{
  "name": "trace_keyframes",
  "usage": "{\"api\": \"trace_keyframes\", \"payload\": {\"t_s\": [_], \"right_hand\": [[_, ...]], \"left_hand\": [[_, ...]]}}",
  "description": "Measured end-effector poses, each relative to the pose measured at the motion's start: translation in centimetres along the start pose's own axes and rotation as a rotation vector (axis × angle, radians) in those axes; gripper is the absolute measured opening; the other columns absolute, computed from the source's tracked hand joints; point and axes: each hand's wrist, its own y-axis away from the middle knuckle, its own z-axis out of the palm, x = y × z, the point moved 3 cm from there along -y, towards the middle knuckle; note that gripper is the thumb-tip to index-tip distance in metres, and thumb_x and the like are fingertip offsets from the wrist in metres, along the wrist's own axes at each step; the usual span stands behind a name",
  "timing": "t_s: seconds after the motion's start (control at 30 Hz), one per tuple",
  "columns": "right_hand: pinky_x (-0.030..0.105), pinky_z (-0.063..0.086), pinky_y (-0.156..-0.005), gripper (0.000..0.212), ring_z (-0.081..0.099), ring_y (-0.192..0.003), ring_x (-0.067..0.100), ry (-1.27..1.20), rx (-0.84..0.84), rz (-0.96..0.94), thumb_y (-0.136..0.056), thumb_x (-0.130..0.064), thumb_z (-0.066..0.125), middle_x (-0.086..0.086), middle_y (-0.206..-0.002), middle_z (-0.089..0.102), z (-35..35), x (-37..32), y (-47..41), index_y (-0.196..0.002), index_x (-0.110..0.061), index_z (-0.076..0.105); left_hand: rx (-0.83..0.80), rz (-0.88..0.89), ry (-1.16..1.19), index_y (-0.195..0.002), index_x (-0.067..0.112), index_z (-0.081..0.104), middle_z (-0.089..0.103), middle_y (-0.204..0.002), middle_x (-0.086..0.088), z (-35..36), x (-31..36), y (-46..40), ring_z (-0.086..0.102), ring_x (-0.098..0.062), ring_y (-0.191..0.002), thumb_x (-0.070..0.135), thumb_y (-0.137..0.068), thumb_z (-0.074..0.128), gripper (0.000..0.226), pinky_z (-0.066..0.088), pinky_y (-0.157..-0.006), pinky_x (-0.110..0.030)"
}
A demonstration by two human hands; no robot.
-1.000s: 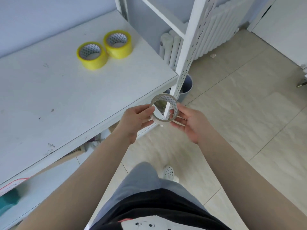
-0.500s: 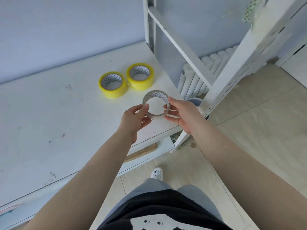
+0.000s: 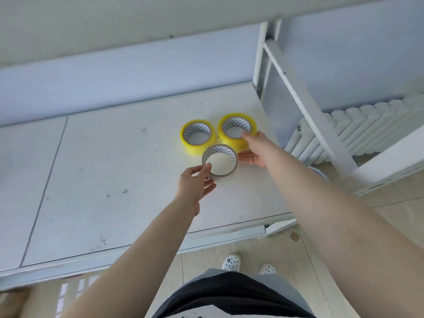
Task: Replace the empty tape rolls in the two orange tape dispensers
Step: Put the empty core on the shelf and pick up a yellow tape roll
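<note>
An empty grey cardboard tape core (image 3: 229, 174) is pinched at its near-left rim by my left hand (image 3: 195, 182), just above the white table (image 3: 103, 180). Two full yellow tape rolls lie flat behind it: the left roll (image 3: 193, 149) and the right roll (image 3: 236, 143). My right hand (image 3: 257, 150) reaches around the right roll, fingertips on its far rim and thumb along its near side. No orange dispenser is in view.
A white shelf frame (image 3: 305, 106) with a diagonal brace stands at the table's right end, with a white radiator (image 3: 367, 129) behind it. A shelf board (image 3: 160, 17) overhangs the top. Tiled floor and my white shoes (image 3: 231, 262) lie below the table edge.
Both hands moved forward over the table with the empty core. My right hand let go of the core and went to the right yellow roll; the view tilted toward the table.
</note>
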Motion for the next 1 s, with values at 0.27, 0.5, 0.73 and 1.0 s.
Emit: {"api": "trace_keyframes", "payload": {"t_s": [0.27, 0.5, 0.73, 1.0], "right_hand": [[0.039, 0.057, -0.045, 0.039, 0.064, -0.089, 0.037, -0.199, 0.008, -0.018, -0.097, -0.006, 0.049, 0.022, -0.13, 0.055, 0.3, -0.2, -0.1, -0.136, -0.007, 0.043], [0.034, 0.057, -0.045, 0.039, 0.061, -0.105, 0.046, -0.573, 0.086, 0.026, -0.099, -0.008, 0.047, 0.027, -0.114, 0.06, -3.1, 0.8, 1.9, -0.136, -0.001, 0.041], [0.034, 0.06, -0.052, 0.04, 0.065, -0.095, 0.042, -0.691, 0.128, -0.015, -0.099, -0.009, 0.048, 0.027, -0.123, 0.056, -6.0, 0.8, 4.4, -0.137, -0.002, 0.04], [0.04, 0.061, -0.062, 0.04, 0.058, -0.114, 0.047, -0.713, 0.108, -0.018, -0.099, -0.005, 0.046, 0.022, -0.11, 0.054, -6.0, 1.6, 6.3, -0.138, -0.006, 0.037]], "left_hand": [[0.029, 0.009, 0.034, -0.119, 0.0, 0.056, 0.064, -0.094, -0.011, -0.2, 0.3, -0.7, 0.066, -0.021, -0.082, 0.027, -0.09, 0.065, 0.04, 0.057, -0.079, -0.031], [0.079, -0.02, 0.076, -0.118, 0.009, 0.053, 0.063, -0.085, -0.001, 2.7, 0.0, -1.9, 0.065, -0.017, -0.075, 0.032, -0.09, 0.063, 0.038, 0.052, -0.091, -0.033], [0.072, 0.006, -0.018, -0.104, 0.009, 0.053, 0.057, -0.082, -0.002, 9.2, 1.3, -4.4, 0.057, -0.018, -0.066, 0.031, -0.092, 0.059, 0.025, 0.055, -0.079, -0.034], [0.145, -0.009, -0.131, -0.11, 0.006, 0.058, 0.067, -0.103, -0.012, 12.4, 2.1, -10.5, 0.065, -0.025, -0.09, 0.045, -0.086, 0.059, 0.045, 0.055, -0.088, -0.043]]}}
